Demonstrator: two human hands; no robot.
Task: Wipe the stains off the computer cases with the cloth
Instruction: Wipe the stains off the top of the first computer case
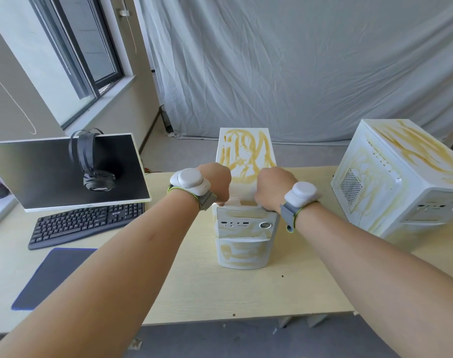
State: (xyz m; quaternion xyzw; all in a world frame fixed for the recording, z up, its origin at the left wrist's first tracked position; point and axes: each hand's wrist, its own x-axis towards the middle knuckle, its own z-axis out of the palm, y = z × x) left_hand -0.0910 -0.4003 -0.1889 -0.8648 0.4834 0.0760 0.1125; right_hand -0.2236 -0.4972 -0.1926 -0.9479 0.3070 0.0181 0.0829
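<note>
Both bare forearms reach forward from the lower corners and meet over the top front edge of the middle computer case [242, 228], a white tower standing upright on the pale wooden tabletop [194, 285]. The left hand [215, 180] and the right hand [274, 186] are seen from the back, knuckles up, fingers curled downward into fists; between them a strip of white cloth [242, 198] lies on the case top, and each hand grips one end of it, though the fingertips themselves are hidden. Each wrist carries a grey strap with a round white device. Yellow-brown stains [246, 156] swirl across the top of the case beyond the hands and smear its front panel. A second, wider white case [401, 182] stands apart to the right on the same tabletop, streaked with the same colour. To the left are a dark monitor [65, 171] with black headphones [91, 164] hung over its top edge, a black keyboard [86, 223] and a dark blue mouse pad [55, 277]. The keyboard bears small white lettering that seems to read "AULA", too small to be sure
</note>
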